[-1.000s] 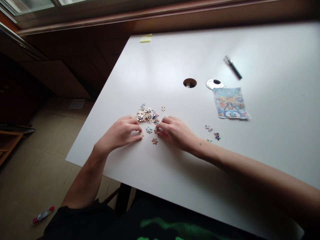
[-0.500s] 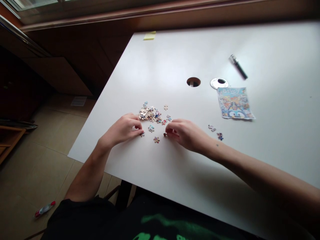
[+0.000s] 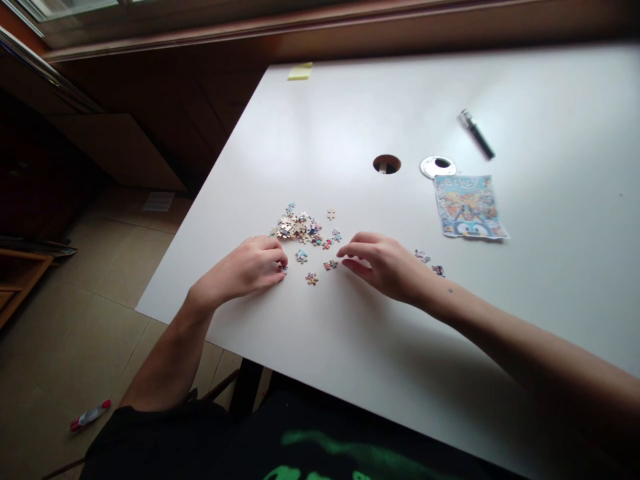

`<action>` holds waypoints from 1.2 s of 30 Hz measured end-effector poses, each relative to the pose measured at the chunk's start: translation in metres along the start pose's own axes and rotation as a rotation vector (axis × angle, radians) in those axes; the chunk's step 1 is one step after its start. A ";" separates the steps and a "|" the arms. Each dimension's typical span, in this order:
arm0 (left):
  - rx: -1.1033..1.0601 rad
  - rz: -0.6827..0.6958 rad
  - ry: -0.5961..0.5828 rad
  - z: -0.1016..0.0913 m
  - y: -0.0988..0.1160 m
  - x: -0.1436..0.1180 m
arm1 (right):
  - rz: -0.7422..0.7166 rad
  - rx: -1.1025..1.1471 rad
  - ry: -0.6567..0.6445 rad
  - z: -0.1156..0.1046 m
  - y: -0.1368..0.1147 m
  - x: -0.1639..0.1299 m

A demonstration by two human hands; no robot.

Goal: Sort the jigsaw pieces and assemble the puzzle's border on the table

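My left hand [image 3: 255, 265] rests at the near left of a heap of jigsaw pieces [image 3: 300, 228], its fingers curled down over a small jigsaw piece [image 3: 283, 269] that is mostly hidden. My right hand [image 3: 373, 260] hovers with thumb and fingers apart, holding nothing. Just left of its fingertips lies a reddish and multicoloured puzzle piece [image 3: 331, 265]. Between the hands are a light blue piece [image 3: 301, 256] and a yellowish one [image 3: 312, 279]. Past the right wrist, two loose pieces, one a dark piece [image 3: 438, 271], lie partly near the forearm.
A printed picture sheet [image 3: 471, 207] lies at the right, beside a silver ring cover [image 3: 438, 167] and a round hole [image 3: 387, 164] in the white table [image 3: 350, 120]. Behind are a black, silver-ended cylinder [image 3: 477, 134] and a yellow sticky note [image 3: 300, 71].
My right hand has let go of the reddish piece, which now lies flat, and has drawn slightly right with fingers parted. My left fingers have curled further over the small piece.
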State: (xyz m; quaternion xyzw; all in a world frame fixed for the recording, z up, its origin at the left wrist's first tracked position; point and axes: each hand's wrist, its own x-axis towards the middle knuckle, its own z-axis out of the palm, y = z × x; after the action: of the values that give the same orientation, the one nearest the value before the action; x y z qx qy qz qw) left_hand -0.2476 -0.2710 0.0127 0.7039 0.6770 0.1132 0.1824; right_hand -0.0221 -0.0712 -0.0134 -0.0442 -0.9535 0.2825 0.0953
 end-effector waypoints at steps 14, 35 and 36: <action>-0.023 0.085 0.005 0.000 0.023 0.014 | 0.060 -0.038 -0.084 -0.005 0.002 -0.005; 0.153 0.222 0.139 0.005 0.049 0.065 | 0.179 -0.230 0.018 -0.055 0.050 -0.070; 0.134 0.190 0.102 -0.003 0.037 0.055 | 0.168 -0.219 0.013 -0.055 0.046 -0.067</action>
State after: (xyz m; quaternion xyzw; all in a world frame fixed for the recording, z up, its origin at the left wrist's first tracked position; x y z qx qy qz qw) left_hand -0.2122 -0.2163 0.0257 0.7688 0.6218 0.1200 0.0887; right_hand 0.0565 -0.0132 -0.0038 -0.1358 -0.9709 0.1834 0.0722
